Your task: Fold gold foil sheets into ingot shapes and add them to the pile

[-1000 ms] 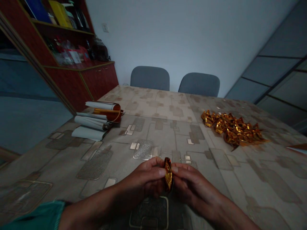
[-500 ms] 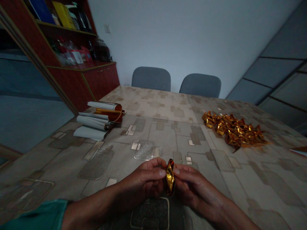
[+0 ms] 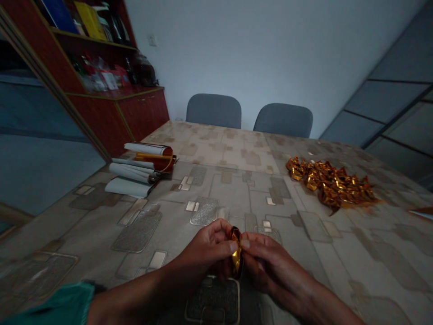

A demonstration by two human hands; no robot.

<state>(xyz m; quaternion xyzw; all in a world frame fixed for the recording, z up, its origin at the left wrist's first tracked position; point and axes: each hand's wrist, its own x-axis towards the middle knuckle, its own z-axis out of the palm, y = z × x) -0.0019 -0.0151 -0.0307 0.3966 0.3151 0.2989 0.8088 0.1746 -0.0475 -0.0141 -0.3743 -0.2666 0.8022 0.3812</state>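
A small folded piece of shiny gold foil paper [image 3: 237, 258] is held upright between both hands, low in the middle of the view. My left hand [image 3: 211, 248] pinches its left side with thumb and fingers. From the right, my right hand [image 3: 267, 259] grips the other side, its thumb tip at the upper part of the foil. The lower fingers of both hands are partly hidden in shadow. On the table to the right lies a cluster of folded gold foil pieces [image 3: 333, 183].
Curled sheets of white-backed gold paper [image 3: 135, 171] lie at the left of the patterned table [image 3: 233, 189]. Another sheet edge [image 3: 422, 212] shows at the far right. Two grey chairs [image 3: 214, 110] [image 3: 283, 119] stand behind the table, with a red cabinet [image 3: 142, 113] at the back left.
The held foil has shifted slightly left and looks narrower between the fingers. My left thumb now covers more of it, and my right thumb has moved left onto its edge.
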